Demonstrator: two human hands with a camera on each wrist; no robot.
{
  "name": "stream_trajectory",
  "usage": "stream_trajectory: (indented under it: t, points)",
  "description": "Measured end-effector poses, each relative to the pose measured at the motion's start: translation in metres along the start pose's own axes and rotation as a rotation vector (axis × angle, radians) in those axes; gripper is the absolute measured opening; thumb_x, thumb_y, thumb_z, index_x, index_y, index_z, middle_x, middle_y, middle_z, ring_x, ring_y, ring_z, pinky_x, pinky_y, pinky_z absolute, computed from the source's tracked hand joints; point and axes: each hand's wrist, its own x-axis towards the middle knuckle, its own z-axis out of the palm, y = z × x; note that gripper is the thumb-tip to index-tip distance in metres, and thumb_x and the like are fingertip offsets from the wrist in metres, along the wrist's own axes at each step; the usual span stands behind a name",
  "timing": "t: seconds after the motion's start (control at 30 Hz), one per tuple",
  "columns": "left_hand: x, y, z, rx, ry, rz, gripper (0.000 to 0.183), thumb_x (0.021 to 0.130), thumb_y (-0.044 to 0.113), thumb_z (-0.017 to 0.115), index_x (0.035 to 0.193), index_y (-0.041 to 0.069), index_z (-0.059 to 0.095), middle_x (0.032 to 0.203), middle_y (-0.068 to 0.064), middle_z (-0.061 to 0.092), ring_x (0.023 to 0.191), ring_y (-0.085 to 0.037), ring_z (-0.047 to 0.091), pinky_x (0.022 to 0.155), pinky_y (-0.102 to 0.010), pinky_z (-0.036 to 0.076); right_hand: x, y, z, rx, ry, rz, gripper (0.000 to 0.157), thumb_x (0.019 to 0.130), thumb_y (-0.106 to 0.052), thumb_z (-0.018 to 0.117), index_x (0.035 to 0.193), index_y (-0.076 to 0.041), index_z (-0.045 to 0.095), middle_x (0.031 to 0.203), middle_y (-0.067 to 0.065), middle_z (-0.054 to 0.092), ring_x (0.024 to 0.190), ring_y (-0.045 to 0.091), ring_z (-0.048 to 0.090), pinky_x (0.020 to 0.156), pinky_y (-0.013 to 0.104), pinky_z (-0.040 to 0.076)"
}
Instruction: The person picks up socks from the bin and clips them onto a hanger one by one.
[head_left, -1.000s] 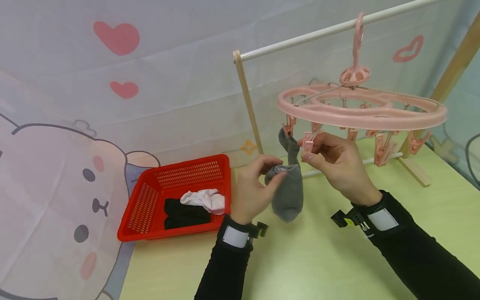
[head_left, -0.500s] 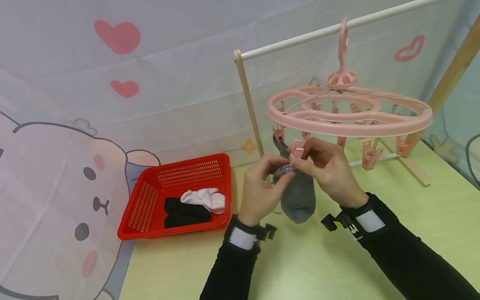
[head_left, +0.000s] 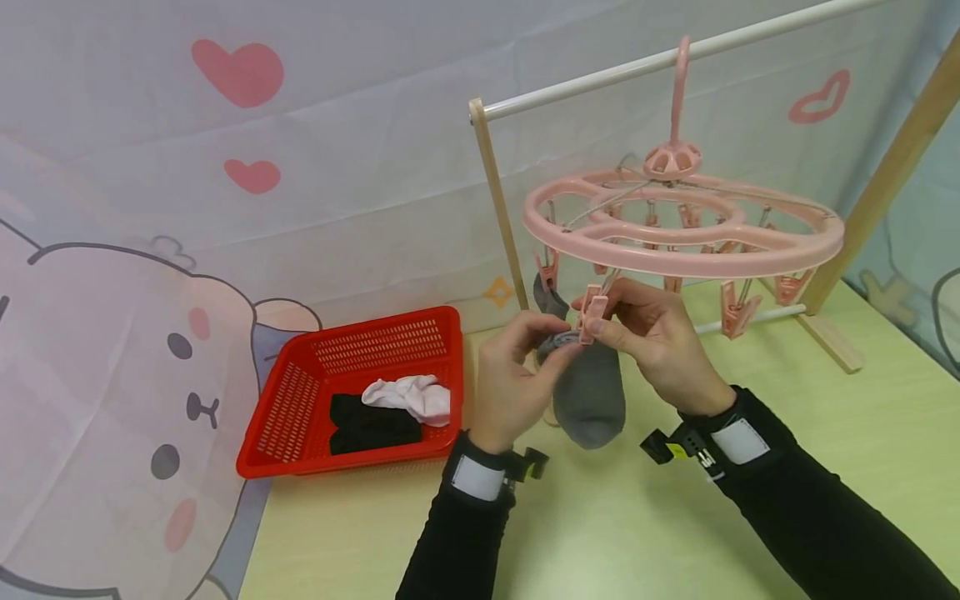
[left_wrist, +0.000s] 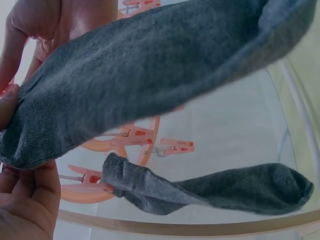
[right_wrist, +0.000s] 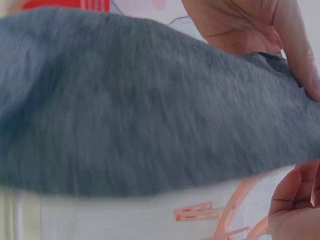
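Observation:
My left hand pinches the cuff of a grey sock, whose foot hangs down over the table. With thumb and fingers my right hand holds a pink clothespin at that cuff. Whether its jaws bite on the fabric cannot be told. The clothespin hangs from a pink oval drying hanger. A second grey sock dangles from another clip on the hanger, partly behind the first sock in the head view. The held sock fills much of the right wrist view.
A red basket at the left contains a black sock-like cloth and a white one. The hanger hooks onto a white rod on a wooden stand. Several other clips hang around the hanger.
My right hand has brought the clothespin left and down to the sock's cuff, and the hanger has swung left with it. My left hand still pinches the sock.

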Motion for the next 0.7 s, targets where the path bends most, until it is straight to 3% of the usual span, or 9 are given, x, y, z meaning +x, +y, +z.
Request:
stream_trajectory:
  t: [0.2, 0.4, 0.7]
  points:
    - [0.0007, 0.0013, -0.0025, -0.009, 0.018, -0.007, 0.023, 0.079, -0.006, 0.071, 0.099, -0.008, 0.060, 0.090, -0.020, 0.066, 0.088, -0.024, 0.065, 0.086, -0.032, 0.050, -0.0003, -0.0009, -0.0001, 0.024, -0.028, -0.014, 0.008, 0.087, 0.014, 0.055, 0.090, 0.007, 0.057, 0.086, 0.010, 0.059, 0.090, 0.029, 0.057, 0.085, 0.035, 0.048]
    - [0.0013, 0.0038, -0.0034, -0.007, 0.022, -0.009, 0.024, 0.079, -0.006, 0.070, 0.101, -0.008, 0.059, 0.091, -0.019, 0.065, 0.089, -0.023, 0.065, 0.087, -0.033, 0.050, -0.0014, 0.0001, 0.0019, 0.039, -0.053, -0.027, 0.012, 0.086, 0.017, 0.053, 0.089, 0.006, 0.056, 0.088, 0.012, 0.056, 0.091, 0.031, 0.057, 0.086, 0.038, 0.048]
    - [0.0011, 0.0062, -0.0036, -0.022, 0.020, -0.036, 0.024, 0.080, -0.008, 0.068, 0.102, -0.009, 0.057, 0.093, -0.020, 0.064, 0.092, -0.025, 0.065, 0.088, -0.033, 0.050, -0.0034, 0.0036, 0.0020, 0.027, -0.053, -0.020, 0.013, 0.086, 0.017, 0.053, 0.093, 0.007, 0.056, 0.095, 0.014, 0.056, 0.089, 0.028, 0.056, 0.079, 0.032, 0.051]
